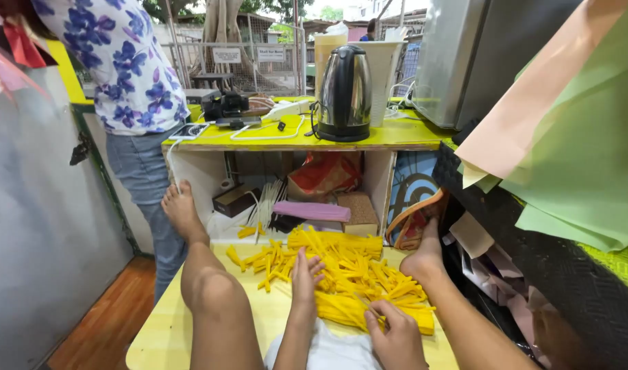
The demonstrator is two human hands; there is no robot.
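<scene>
- The left hand lay flat, fingers spread, on the loose yellow strips at the table's centre, gripping nothing.
- The right hand, at five o'clock, had its fingers pinched together on a stacked bundle.
- Judging by the heap, a few strips were gathered; most lay scattered toward twelve o'clock.
- A kettle stood on the yellow shelf beyond.
</scene>
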